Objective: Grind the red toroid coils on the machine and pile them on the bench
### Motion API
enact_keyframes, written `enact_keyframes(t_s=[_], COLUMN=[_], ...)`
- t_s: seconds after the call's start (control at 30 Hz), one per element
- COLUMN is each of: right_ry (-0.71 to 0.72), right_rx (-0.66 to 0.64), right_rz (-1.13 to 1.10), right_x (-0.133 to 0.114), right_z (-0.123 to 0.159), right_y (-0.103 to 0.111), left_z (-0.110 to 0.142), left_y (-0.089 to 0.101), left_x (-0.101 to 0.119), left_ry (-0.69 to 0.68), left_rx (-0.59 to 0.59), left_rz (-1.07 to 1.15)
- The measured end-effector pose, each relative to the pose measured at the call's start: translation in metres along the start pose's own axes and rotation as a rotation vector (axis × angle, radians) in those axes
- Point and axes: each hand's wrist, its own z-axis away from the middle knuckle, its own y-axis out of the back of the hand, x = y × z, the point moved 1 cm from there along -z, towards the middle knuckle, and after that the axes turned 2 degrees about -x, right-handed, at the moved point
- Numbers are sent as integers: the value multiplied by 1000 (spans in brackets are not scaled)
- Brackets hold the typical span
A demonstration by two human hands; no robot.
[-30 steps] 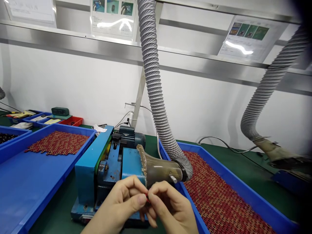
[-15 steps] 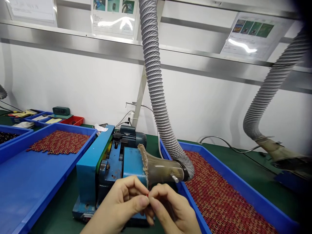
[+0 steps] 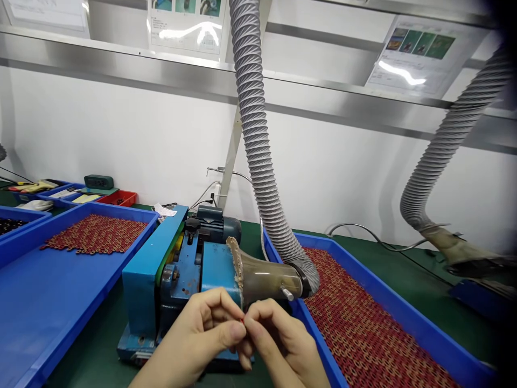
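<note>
Fingertips of my left hand (image 3: 202, 334) and my right hand (image 3: 285, 339) meet in front of the machine, both closed in a pinch. Between them shows a sliver of a small red part (image 3: 242, 320); the rest of it is covered by fingers. Just behind my hands is a blue motor-driven machine (image 3: 139, 291) with a belt cover. A cloudy plastic funnel (image 3: 264, 277) is fixed to its right side. Right of my hands, a blue tray (image 3: 404, 304) holds rows of small red and copper-coloured parts (image 3: 363, 318).
On the left, another blue tray (image 3: 52, 307) has similar red parts (image 3: 99, 233) at its far end. A grey flexible hose (image 3: 256, 134) runs from above to the funnel. A second hose (image 3: 432, 161) hangs at right. Small bins (image 3: 125, 198) stand at the back left.
The view has shifted slightly, so the scene sits a little further left and higher. Both hands keep the same pinch on the small red part.
</note>
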Motion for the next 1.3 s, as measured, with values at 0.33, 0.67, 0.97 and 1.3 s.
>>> enact_keyframes(t_s=[0.33,0.67,0.97,1.3], right_ry=[-67,-128,-116,-110], right_rx=[11,61,80,113], right_rz=[-136,-261,-311,-425], right_x=[0,-1,4,7], right_z=[-1,-3,-3,-4], right_y=[-4,-12,-13,-15], left_z=[2,-1,-2,-2], left_y=[-2,-4,-7,-6], left_x=[0,-3,1,1], left_ry=[-20,-25,-10,-13], left_rx=[-7,-25,-9,-9], left_rz=[53,131,127,137])
